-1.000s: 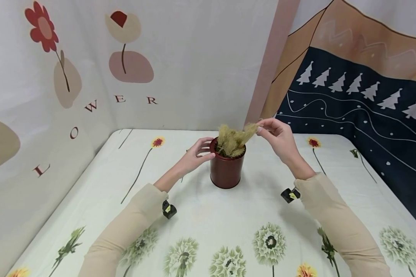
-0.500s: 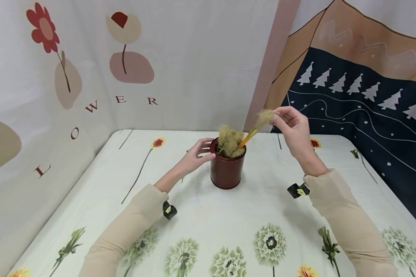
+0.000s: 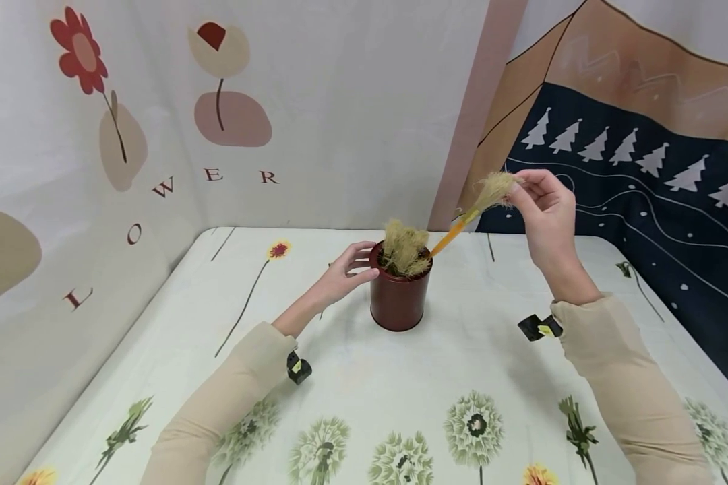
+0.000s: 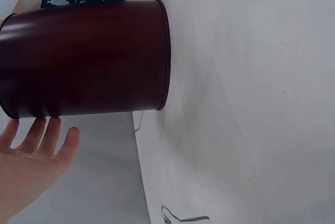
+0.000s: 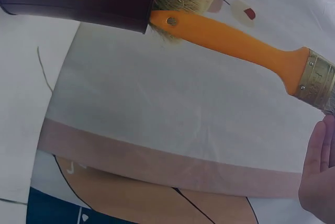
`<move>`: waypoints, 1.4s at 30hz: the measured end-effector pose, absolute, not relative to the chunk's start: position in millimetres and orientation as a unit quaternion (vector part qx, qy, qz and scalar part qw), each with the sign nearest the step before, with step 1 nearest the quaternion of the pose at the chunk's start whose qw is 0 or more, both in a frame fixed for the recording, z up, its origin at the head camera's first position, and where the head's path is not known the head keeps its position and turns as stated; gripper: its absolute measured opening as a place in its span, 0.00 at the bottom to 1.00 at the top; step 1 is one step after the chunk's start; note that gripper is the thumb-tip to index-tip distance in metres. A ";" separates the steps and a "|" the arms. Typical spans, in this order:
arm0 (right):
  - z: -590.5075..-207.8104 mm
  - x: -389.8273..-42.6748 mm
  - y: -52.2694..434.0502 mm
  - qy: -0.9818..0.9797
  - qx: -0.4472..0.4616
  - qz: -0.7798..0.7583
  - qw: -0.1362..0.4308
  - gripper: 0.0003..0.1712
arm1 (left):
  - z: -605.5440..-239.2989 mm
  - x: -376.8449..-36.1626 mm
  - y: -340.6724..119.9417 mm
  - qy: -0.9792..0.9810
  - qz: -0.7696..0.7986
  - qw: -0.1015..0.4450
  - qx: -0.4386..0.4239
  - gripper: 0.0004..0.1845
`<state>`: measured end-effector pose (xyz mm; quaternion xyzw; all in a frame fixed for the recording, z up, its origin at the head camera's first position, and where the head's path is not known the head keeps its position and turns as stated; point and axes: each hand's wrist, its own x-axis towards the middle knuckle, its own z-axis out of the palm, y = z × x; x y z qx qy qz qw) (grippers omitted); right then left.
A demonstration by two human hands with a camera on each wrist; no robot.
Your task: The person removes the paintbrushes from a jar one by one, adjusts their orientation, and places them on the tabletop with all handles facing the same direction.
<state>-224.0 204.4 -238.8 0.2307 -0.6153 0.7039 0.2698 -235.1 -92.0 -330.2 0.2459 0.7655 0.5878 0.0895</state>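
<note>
A dark red tin (image 3: 398, 296) stands upright on the table, with several bristly brush heads (image 3: 404, 246) sticking out of its top. My left hand (image 3: 350, 267) rests against the tin's upper left side near the rim, fingers nearly straight; the left wrist view shows the tin (image 4: 86, 59) just past the fingertips (image 4: 44, 137). My right hand (image 3: 542, 209) is raised to the right of the tin and pinches the bristle end of an orange-handled paintbrush (image 3: 474, 210). The brush's handle (image 5: 230, 38) slants down, its tip at the tin's rim (image 5: 138, 22).
The table wears a white cloth with printed dandelions and flowers (image 3: 473, 426). Fabric backdrops stand close behind and to both sides: a flower print (image 3: 158, 121) at left, a dark tree print (image 3: 631, 175) at right. Wrist cameras (image 3: 298, 369) hang under both sleeves.
My right hand has risen up and to the right, drawing the orange-handled brush out of the tin by its bristles. The left hand and tin have stayed put.
</note>
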 end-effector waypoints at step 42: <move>-363.7 -316.1 260.9 -0.736 0.087 0.663 0.108 0.15 | -329.4 -234.0 -91.7 0.768 0.586 0.087 0.242 0.28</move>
